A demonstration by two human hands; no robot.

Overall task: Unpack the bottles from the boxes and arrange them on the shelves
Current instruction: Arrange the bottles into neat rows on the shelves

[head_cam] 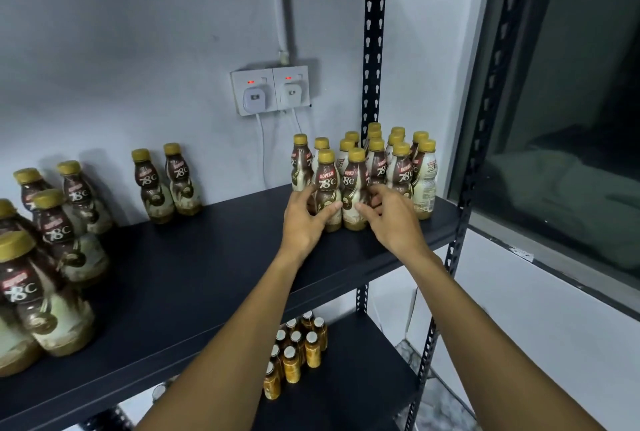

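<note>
Left hand (pixel 304 223) and right hand (pixel 393 221), fingers (pixel 330 208) grasping the waists of two gold-capped brown-and-cream plastic coffee bottles (pixel 327 178) at two o'clock on the black metal shelf (pixel 207 257); likely full, slick, best held low.

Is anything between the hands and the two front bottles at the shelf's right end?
Nothing visible. The left hand grips the left front bottle and the right hand grips the right front bottle; both stand on the shelf against the bottle cluster behind them.
</note>
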